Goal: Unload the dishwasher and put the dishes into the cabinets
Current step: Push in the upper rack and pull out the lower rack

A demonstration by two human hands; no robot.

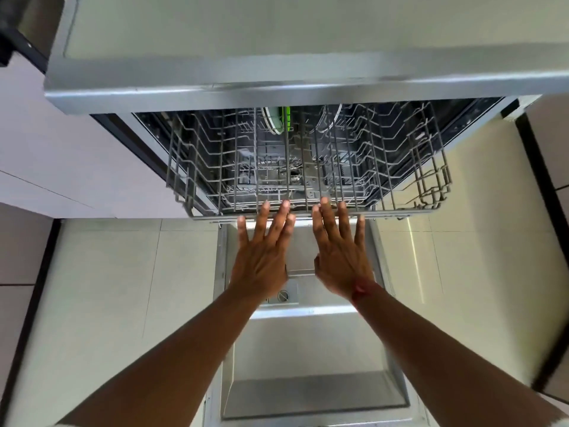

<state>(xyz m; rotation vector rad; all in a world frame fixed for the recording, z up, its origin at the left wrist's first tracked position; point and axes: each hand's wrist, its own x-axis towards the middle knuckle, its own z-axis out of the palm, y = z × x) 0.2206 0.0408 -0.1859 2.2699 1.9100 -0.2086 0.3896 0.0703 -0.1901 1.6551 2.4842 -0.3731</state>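
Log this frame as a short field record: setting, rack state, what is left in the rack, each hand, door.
setting: open dishwasher under a countertop, tiled floor either side
rack: wire rack partly pulled out, mostly empty
items left: a plate with a green edge and a clear glass dish, both on edge at the back
left hand: open, flat, fingers at the rack's front rail, holding nothing
right hand: open, flat, fingers at the same rail, holding nothing
door: folded down below the arms

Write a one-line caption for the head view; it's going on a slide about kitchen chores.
Both hands, left and right, open with fingertips at the front rim of the nearly empty dishwasher rack above the lowered door.
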